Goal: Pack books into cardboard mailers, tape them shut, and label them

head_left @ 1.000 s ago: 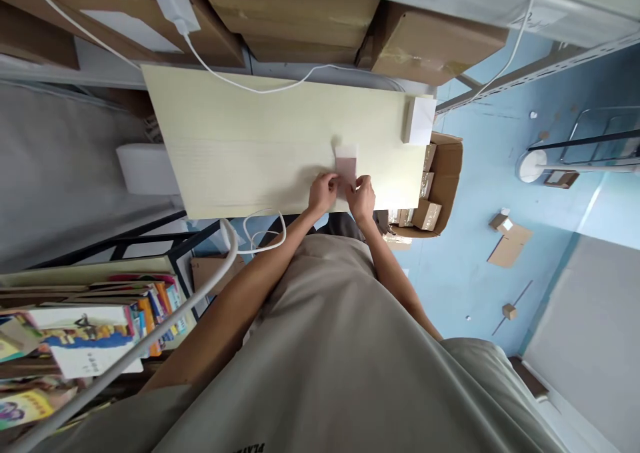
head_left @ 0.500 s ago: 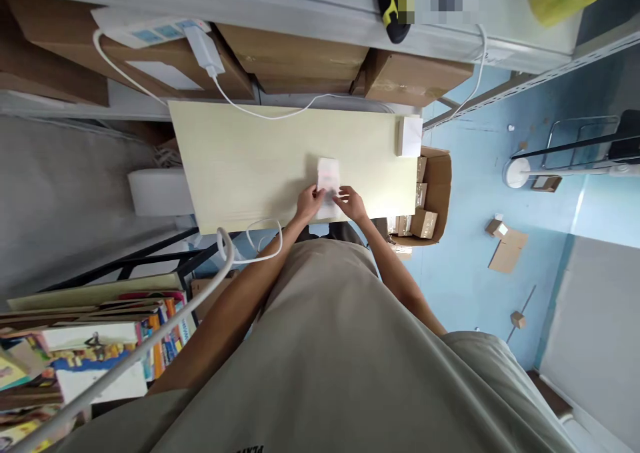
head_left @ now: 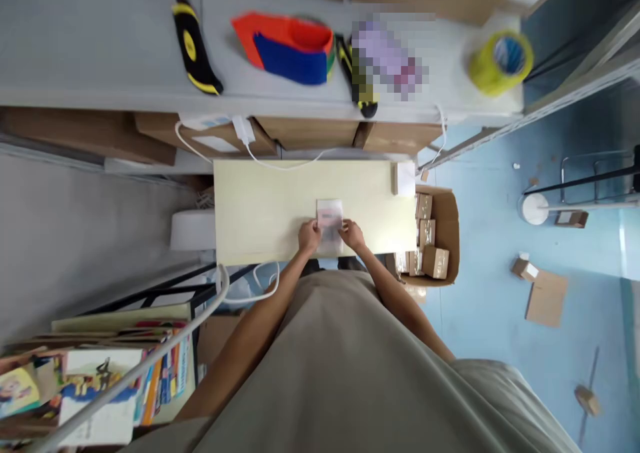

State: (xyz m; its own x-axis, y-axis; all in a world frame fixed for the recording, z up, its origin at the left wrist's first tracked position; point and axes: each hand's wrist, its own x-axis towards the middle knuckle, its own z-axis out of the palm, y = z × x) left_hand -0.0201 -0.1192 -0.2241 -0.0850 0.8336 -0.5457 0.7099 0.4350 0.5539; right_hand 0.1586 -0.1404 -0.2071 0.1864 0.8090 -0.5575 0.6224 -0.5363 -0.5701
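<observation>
A small white packet with faint pink print [head_left: 329,216] lies on the pale yellow tabletop [head_left: 260,206], near its front edge. My left hand [head_left: 309,235] pinches the packet's left edge, fingers closed. On the opposite side, my right hand [head_left: 352,234] has its fingertips closed on the right edge. The packet looks slightly blurred, so its details are hard to read. A white box [head_left: 405,179] stands at the table's back right corner.
Above the table is a grey shelf [head_left: 125,53] with cutters [head_left: 193,49], an orange and blue tape dispenser [head_left: 290,47] and yellow tape [head_left: 501,63]. An open carton [head_left: 453,239] holds small boxes at right. A white cable and bookshelf are at left.
The view has tilted up, showing more of the shelf. The packet appears wider, and my hands are slightly farther apart at its edges.
</observation>
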